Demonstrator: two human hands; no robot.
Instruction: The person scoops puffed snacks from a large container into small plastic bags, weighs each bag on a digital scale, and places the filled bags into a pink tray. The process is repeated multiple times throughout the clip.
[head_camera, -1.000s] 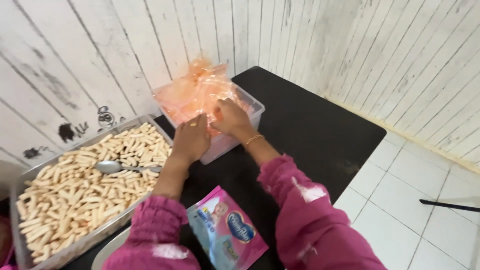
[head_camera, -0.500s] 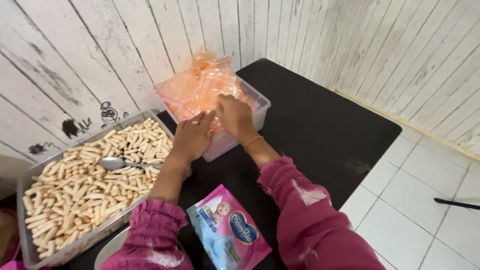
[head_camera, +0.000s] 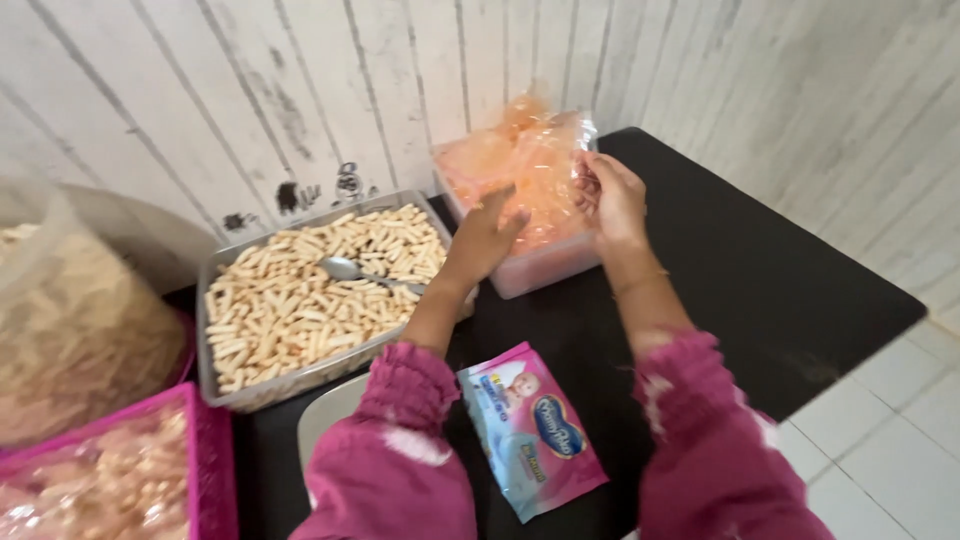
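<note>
My left hand (head_camera: 486, 236) and my right hand (head_camera: 610, 195) both hold a clear orange-tinted plastic bag (head_camera: 545, 165) above a clear plastic tub (head_camera: 545, 268) stuffed with more such bags. The left hand's fingers lie flat against the bag's front; the right hand pinches its right edge. Both arms wear pink sleeves. Left of the tub, a metal tray (head_camera: 215, 385) is full of pale stick-shaped snacks (head_camera: 300, 300), with a metal spoon (head_camera: 345, 268) lying on them.
A pink and blue soft packet (head_camera: 530, 430) lies on the black table (head_camera: 760, 280) between my arms. A large clear bag of snacks (head_camera: 70, 320) and a pink crate (head_camera: 205, 460) stand at the left. White plank walls surround the table; tiled floor lies at the right.
The view swung left and nearer, bringing the big snack bag and pink crate into sight. My hands stay at the tub, and one orange bag is now lifted and spread between them.
</note>
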